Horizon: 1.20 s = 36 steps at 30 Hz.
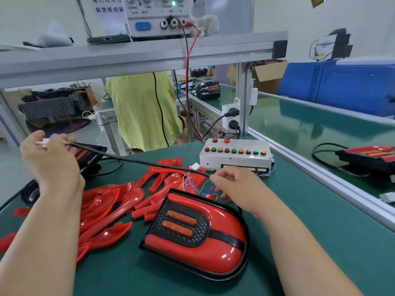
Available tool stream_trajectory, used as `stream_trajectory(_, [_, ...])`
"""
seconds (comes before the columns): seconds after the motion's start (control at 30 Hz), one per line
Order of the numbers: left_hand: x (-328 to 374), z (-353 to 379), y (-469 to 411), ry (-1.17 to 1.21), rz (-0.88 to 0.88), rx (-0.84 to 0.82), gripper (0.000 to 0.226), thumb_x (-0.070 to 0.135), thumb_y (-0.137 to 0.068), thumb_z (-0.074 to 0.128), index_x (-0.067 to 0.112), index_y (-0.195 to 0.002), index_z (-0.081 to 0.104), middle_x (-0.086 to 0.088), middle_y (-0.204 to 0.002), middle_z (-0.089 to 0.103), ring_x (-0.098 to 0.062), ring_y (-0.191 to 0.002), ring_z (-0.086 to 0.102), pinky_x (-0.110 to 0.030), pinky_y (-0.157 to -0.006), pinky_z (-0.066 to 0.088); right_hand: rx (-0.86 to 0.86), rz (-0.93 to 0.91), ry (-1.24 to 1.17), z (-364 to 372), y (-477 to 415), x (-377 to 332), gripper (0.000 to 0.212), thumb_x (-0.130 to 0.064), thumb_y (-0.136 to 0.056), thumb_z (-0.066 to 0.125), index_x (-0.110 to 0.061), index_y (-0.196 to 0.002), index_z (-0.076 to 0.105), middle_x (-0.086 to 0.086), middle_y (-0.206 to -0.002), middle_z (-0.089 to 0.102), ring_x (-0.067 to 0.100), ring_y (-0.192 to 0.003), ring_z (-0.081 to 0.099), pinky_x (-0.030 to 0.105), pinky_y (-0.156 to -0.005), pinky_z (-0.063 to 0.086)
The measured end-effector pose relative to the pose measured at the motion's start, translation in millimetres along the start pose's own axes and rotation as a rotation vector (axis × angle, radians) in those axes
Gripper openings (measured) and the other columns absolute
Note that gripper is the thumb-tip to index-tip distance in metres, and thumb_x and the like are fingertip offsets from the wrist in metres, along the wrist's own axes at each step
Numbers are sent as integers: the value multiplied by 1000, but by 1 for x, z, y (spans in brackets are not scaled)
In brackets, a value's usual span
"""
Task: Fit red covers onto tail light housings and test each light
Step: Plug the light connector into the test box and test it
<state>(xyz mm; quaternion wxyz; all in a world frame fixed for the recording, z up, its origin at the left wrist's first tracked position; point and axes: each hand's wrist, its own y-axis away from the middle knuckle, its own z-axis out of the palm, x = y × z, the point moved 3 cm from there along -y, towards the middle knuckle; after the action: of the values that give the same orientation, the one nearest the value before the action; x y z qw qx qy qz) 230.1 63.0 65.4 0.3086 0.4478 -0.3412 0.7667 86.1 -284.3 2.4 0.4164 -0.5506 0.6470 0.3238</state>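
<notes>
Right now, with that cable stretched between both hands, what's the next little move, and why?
Probably bring the plug in the left hand to the connector by the test box: the cover is on the light, yet its cable is not plugged in.

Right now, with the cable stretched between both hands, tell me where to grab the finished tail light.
Grip the tail light by its black rim, across the two long sides, from above. It lies flat, face up on the green mat; the red cover is domed and glossy, likely slippery, while the rim offers an edge. Free the right hand from the cable first.
</notes>
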Motion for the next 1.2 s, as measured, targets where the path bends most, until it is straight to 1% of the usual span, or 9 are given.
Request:
stream_trajectory(0.1, [2,2,1,90,-34,-8,50,15,-100,33,-1,-148,31,-1,-99,53,-3,-77,68,-19,-77,56,-162,-8,138,5,3,-1,53,-79,-69,59,-32,-94,64,-10,-87,69,4,-76,63,28,-72,51])
stream_trajectory(0.2, [20,12,20,103,36,-65,46,12,-97,32,9,-143,38,5,-75,42,-2,-51,46,-20,-53,46,-316,-15,258,10,5,-2,52,-79,-72,62,-34,-99,59,-14,-97,65,3,-87,62,26,-79,49])
stream_trajectory(0.33, [53,42,75,-227,278,-506,32,28,-87,59,48,-111,58,7,-62,51,-4,-46,39,-17,-39,32,-383,25,227,10,11,-4,66,-78,-55,66,-37,-106,58,-11,-109,66,7,-98,65,33,-91,54])
stream_trajectory(0.47, [40,70,139,-710,183,-1097,9,32,-85,73,36,-93,73,2,-59,65,-6,-48,52,-14,-45,41,-396,51,91,12,13,-5,61,-59,-58,77,-33,-110,60,-3,-111,69,16,-97,70,42,-92,57])
stream_trajectory(0.57, [26,86,172,-836,258,-1229,5,30,-89,67,34,-91,69,7,-83,72,-7,-72,64,-19,-65,47,-350,4,-38,10,15,-7,52,-45,-60,80,-28,-107,65,7,-106,73,26,-93,72,49,-89,58])
stream_trajectory(0.7, [23,88,183,-1087,388,-1391,19,49,-93,55,41,-108,64,17,-109,64,1,-101,57,-28,-93,43,-292,-126,-150,0,18,-15,38,-34,-68,80,-30,-105,74,4,-101,76,23,-94,72,47,-95,55])
stream_trajectory(0.9, [50,82,174,-1050,262,-1486,44,82,-74,51,52,-103,66,28,-105,66,9,-99,59,-23,-88,45,-345,-169,-430,-4,21,-23,33,-9,-74,80,-19,-106,77,9,-103,77,22,-89,73,36,-86,59])
stream_trajectory(1.07, [51,77,170,-794,-11,-1463,34,46,-68,78,39,-100,71,6,-96,75,-13,-85,73,-29,-76,59,-339,-144,-580,-2,22,-26,30,-15,-66,81,-22,-95,80,11,-97,77,19,-83,73,28,-74,59])
stream_trajectory(1.2, [42,75,158,-445,-265,-1257,25,20,-70,80,22,-94,73,-18,-96,75,-34,-83,74,-42,-69,61,-260,4,-827,-6,11,-22,52,-58,-67,76,-19,-103,78,16,-105,74,24,-86,72,35,-70,61])
